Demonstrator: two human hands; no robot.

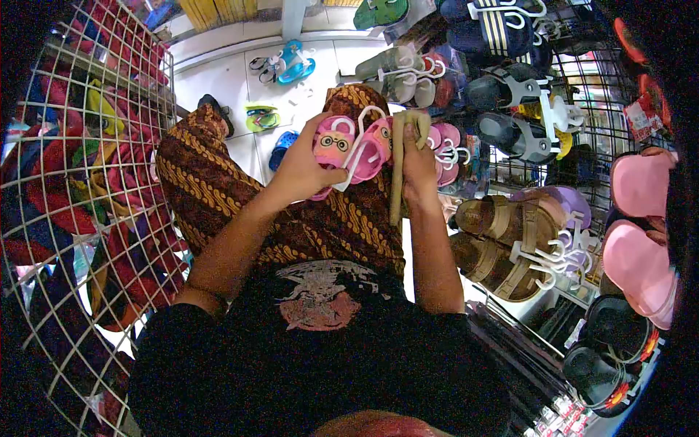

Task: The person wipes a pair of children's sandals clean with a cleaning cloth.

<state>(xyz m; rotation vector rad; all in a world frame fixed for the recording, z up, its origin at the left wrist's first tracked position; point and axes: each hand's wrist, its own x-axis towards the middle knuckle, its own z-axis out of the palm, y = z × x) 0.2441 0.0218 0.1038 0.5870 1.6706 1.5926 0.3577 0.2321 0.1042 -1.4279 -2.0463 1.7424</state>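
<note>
Above my lap, my left hand (302,171) grips a pair of small pink sandals (335,143) with owl-like eyes on the straps. A white plastic hanger (354,162) joins the pair, and my thumb presses on its lower part. My right hand (418,164) is closed round a folded beige cloth (397,171), whose long end hangs down beside the sandals. The cloth's upper fold lies right at the edge of the right-hand sandal. Part of the left sandal is hidden behind my fingers.
A wire grid (109,167) with colourful goods behind it stands on my left. To my right hang brown sandals (502,244), black-grey sandals (513,116) and pink slippers (641,182). On the tiled floor lie blue sandals (295,64), green sandals (263,118) and a blue clog (282,149).
</note>
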